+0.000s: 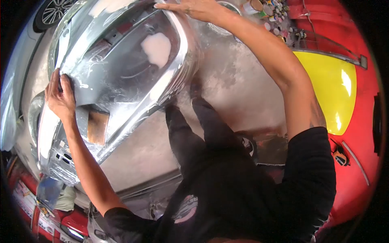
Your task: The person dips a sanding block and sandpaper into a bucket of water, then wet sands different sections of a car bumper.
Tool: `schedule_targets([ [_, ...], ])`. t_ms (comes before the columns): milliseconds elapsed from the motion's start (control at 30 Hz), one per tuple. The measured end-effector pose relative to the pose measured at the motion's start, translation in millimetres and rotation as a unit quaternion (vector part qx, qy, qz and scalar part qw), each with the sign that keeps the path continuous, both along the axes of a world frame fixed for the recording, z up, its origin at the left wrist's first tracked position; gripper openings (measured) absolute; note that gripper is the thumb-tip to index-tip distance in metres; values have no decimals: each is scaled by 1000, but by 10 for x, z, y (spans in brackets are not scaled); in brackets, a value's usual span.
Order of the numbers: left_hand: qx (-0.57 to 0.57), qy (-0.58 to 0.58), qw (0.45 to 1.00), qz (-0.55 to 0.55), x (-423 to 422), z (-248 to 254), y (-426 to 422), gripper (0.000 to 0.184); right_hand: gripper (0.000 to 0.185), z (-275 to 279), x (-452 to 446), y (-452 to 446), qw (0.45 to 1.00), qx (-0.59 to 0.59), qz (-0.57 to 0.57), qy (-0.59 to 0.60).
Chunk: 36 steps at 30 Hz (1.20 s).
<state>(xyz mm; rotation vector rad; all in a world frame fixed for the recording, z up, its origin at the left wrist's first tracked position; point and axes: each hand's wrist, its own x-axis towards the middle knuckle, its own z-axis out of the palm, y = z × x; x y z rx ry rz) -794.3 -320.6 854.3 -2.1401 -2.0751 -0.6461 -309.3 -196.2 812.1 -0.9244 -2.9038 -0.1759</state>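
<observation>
A large grey car body panel point(121, 77), which looks like a bumper, fills the upper left of the head view. It has a glossy, streaked surface and a pale filler patch point(157, 49). My left hand point(60, 96) rests on its left edge, fingers stretched and thumb apart. At the panel's far end, my right hand point(196, 9) reaches across with fingers extended, their tips touching the rim. Whether those fingertips pinch anything is too small to tell. A brown rectangular piece point(98, 127) shows in a recess below my left hand.
Paint cans point(253, 7) and small bottles crowd the floor at the top right. A yellow panel point(330, 95) lies on a red surface point(352, 162), near a tape measure point(341, 156). A car wheel point(53, 11) stands at the upper left. Concrete floor point(247, 85) lies beside my legs.
</observation>
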Motion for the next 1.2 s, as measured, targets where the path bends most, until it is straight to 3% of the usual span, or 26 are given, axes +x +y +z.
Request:
schedule_targets([
  [167, 7, 6, 1000, 1, -15, -19, 9, 38, 75, -15, -30, -342, 992, -19, -107, -66],
  [367, 17, -7, 1000, -3, 2, -28, 23, 37, 74, -143, 146, -543, 988, -111, -110, -8],
  [500, 13, -7, 1000, 11, 65, 12, -5, 37, 75, -447, 349, -827, 994, -70, -78, 5],
  [567, 14, -2, 1000, 11, 53, 1, -1, 37, 100, -518, 352, -1050, 985, -99, -127, -56],
  [700, 17, 1, 1000, 9, 37, -10, -2, 38, 103, -467, 354, -1413, 970, -173, -138, -97],
  [767, 12, 3, 1000, 12, 20, -14, 5, 38, 103, -425, 335, -1583, 962, -234, -136, -30],
  [867, 7, 3, 1000, 14, 28, -7, 15, 39, 103, -537, 286, -1814, 961, -239, -128, 54],
  [1000, 20, 16, 1000, 2, -11, -31, 23, 41, 96, -456, 345, -1668, 961, -249, -117, -3],
  [1200, 17, 21, 1000, 16, 5, -25, 6, 42, 87, -383, 539, -973, 992, -99, -75, -17],
])
